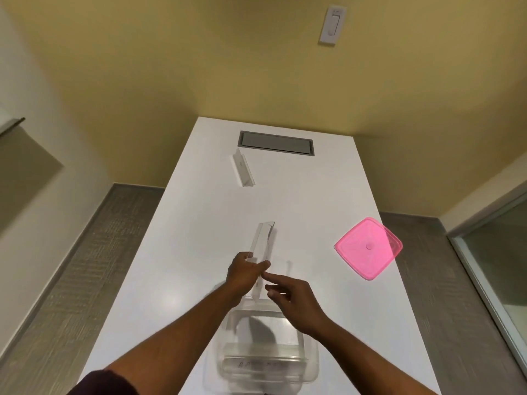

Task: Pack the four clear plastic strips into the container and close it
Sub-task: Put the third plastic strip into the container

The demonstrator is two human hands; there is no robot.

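Observation:
A clear plastic container [309, 354] stands open at the near end of the white table [199, 223]; a strip seems to lie along its near side, blurred. My left hand [246, 273] grips a clear plastic strip [263, 240] by its near end, just beyond the container; the strip points away from me. My right hand [293, 297] hovers beside it with fingers spread, its index fingertip close to the left thumb. Another clear strip [243, 170] lies alone at the far end of the table. The pink lid [368, 248] rests at the table's right edge.
A grey recessed hatch [276, 143] is set into the table's far end, right behind the far strip. Grey carpet runs down both sides of the table. The pink lid overhangs the right edge slightly. A yellow wall with a light switch [332, 25] stands beyond.

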